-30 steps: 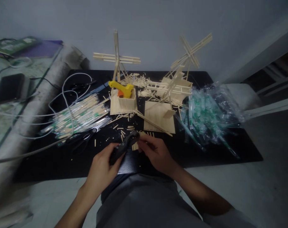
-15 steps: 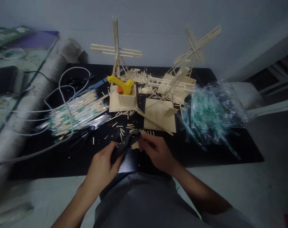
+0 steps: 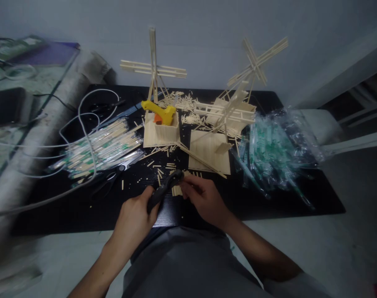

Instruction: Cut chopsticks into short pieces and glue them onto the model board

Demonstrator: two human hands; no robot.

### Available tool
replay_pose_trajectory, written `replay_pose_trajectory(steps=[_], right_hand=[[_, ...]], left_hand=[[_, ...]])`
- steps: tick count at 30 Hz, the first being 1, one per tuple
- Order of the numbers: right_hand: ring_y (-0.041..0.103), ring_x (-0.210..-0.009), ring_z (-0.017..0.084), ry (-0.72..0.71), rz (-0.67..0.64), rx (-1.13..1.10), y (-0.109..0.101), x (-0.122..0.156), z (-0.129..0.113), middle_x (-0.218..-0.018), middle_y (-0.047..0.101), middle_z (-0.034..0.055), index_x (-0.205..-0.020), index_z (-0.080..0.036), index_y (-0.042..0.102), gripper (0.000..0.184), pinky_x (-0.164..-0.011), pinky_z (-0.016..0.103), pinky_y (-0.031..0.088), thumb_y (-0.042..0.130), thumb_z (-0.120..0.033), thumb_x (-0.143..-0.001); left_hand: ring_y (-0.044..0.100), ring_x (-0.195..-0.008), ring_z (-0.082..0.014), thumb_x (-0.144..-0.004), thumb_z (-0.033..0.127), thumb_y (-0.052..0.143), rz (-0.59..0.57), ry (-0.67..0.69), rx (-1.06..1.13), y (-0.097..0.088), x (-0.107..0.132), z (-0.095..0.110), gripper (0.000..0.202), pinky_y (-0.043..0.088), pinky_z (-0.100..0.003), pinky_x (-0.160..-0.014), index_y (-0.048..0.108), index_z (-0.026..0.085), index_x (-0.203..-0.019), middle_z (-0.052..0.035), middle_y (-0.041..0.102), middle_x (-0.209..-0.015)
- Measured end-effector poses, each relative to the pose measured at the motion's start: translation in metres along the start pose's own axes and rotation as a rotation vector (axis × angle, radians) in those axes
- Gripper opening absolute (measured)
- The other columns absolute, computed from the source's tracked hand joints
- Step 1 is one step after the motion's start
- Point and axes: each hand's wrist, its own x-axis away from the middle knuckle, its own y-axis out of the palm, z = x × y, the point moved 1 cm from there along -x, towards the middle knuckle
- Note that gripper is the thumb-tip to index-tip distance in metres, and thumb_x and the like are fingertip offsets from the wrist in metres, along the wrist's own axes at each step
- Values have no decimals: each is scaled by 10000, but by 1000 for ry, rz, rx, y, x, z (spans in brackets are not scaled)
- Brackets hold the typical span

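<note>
My left hand (image 3: pixel 137 213) is wrapped round a dark hand tool (image 3: pixel 163 192), whose curved head points up and to the right; its exact kind cannot be made out. My right hand (image 3: pixel 207 200) is closed in a pinch at the tool's far end, and what the fingertips hold is hidden. Just under the fingers lies a row of short wooden sticks (image 3: pixel 176 191) on the black table (image 3: pixel 172 213). Beyond them stand a flat panel of sticks (image 3: pixel 203 151) with long sticks across it and a stick-walled box (image 3: pixel 166 134) holding a yellow glue gun (image 3: pixel 159 111).
Windmill-like stick frames (image 3: pixel 153 68) rise at the back. Scissors (image 3: pixel 114 176) and wrapped stick bundles (image 3: pixel 104 145) lie left, under a white cable (image 3: pixel 93 153). Crumpled clear and green plastic wrappers (image 3: pixel 272 145) cover the right side. Loose stick offcuts (image 3: pixel 182 101) are scattered at the back.
Both hands stay nearly in place. The tool in my left hand has shifted very slightly, and the view has moved a little.
</note>
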Motion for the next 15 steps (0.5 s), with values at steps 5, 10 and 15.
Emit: replay_pose_trajectory(steps=[5, 10, 15], right_hand=[[673, -715, 149, 44, 56, -57, 4, 1, 5, -783, 726, -29, -1028, -223, 796, 205, -713, 281, 513, 796, -427, -1005], [754, -765, 171, -15, 78, -43, 3, 1, 5, -813, 792, -11, -920, -239, 773, 179, -774, 304, 557, 786, -392, -1012], [696, -718, 155, -29, 73, -36, 0, 1, -3, -753, 754, -22, -831, -233, 755, 240, -740, 290, 529, 797, -394, -1003]], left_hand=[[805, -637, -307, -1013, 325, 561, 27, 20, 4, 2, 0, -2, 140, 444, -325, -578, 676, 246, -993, -42, 769, -706], [789, -630, -279, -1060, 411, 613, 101, 64, 49, -2, 1, 3, 207, 463, -320, -584, 668, 246, -948, -30, 776, -735], [761, -610, -237, -1073, 422, 632, 145, 106, 111, -5, 1, 8, 233, 461, -304, -586, 656, 249, -919, -1, 751, -725]])
